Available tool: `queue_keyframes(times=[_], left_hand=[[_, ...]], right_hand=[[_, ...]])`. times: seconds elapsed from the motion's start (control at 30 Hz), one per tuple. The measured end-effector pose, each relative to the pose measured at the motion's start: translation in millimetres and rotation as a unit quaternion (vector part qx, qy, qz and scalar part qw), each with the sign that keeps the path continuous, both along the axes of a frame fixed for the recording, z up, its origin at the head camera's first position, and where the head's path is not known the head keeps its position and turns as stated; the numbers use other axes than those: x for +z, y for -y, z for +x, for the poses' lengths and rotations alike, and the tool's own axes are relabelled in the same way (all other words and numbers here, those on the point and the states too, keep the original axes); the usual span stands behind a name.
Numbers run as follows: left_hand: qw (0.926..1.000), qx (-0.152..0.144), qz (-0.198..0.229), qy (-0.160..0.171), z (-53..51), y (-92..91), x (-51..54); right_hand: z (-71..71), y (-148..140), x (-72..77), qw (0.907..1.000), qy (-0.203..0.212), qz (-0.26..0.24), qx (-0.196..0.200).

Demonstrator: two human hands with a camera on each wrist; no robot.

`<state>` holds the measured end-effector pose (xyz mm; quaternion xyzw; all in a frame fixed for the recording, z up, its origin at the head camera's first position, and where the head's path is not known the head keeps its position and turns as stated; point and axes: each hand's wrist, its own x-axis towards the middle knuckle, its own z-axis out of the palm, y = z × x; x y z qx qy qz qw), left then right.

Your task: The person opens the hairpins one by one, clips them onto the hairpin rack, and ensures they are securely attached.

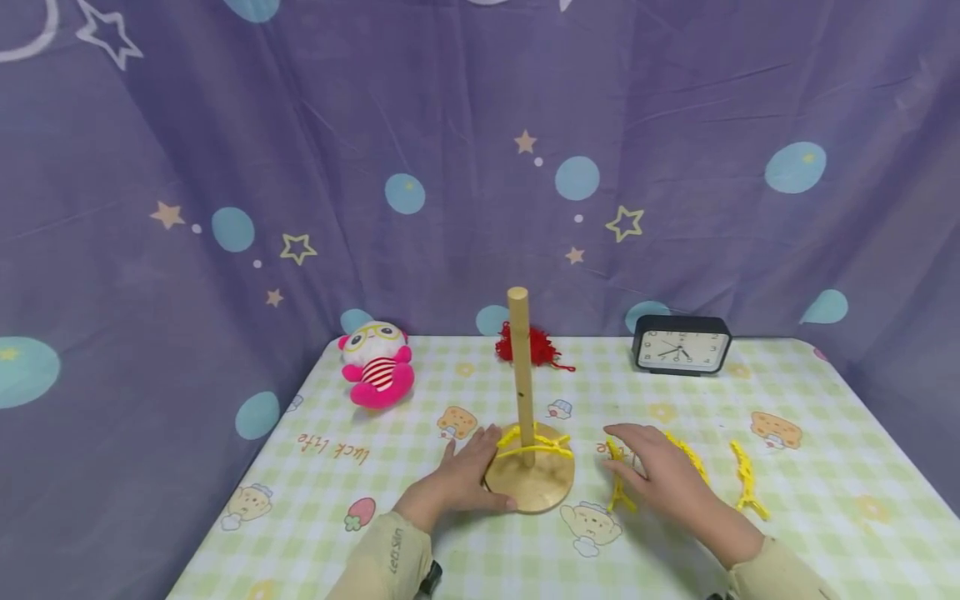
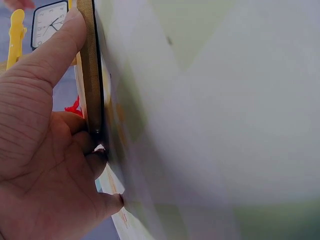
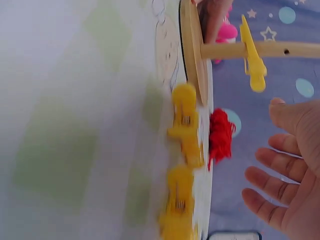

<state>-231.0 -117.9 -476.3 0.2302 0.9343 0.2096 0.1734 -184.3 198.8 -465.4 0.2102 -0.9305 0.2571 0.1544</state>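
Observation:
A wooden stand has a round base (image 1: 547, 492) and an upright post (image 1: 522, 375). My left hand (image 1: 465, 479) grips the base's left side; in the left wrist view its thumb (image 2: 65, 40) lies on the rim. A yellow piece (image 3: 253, 55) is at the post, above the base in the right wrist view; how it is attached cannot be told. My right hand (image 1: 667, 475), fingers spread and slightly bent, hovers empty by a yellow piece (image 1: 618, 479) on the table. Two more yellow pieces (image 1: 690, 454) (image 1: 745, 479) lie farther right, one partly hidden by this hand.
On the checked tablecloth (image 1: 300, 517), a pink and white plush toy (image 1: 378, 371) sits at the back left. Red yarn (image 1: 542, 348) lies behind the post. A black-framed clock (image 1: 682, 344) stands at the back right, before a purple curtain (image 1: 465, 167).

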Motion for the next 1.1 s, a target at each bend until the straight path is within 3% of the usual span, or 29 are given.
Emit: queue_keyframes(times=[0.2,0.4,0.8,0.9,1.1], left_hand=[[1.0000,0.005,0.001,0.000,1.1,2.7,1.6],[0.9999,0.007,0.004,0.006,1.2,3.8,1.0],[1.0000,0.004,0.006,0.006,1.1,3.8,-1.6],[0.9999,0.004,0.007,0.007,0.8,2.7,0.0],[0.9998,0.005,0.012,0.014,0.7,0.7,2.0]], right_hand=[[12.5,-35.7,3.2,0.9973,0.048,0.015,-0.053],[23.0,-74.3,3.2,0.9869,0.112,0.031,-0.112],[33.7,-124.9,-2.8,0.9402,0.248,0.098,-0.213],[36.6,-129.6,-6.4,0.9290,0.278,0.099,-0.224],[41.3,-134.1,-12.4,0.9176,0.311,0.104,-0.225]])
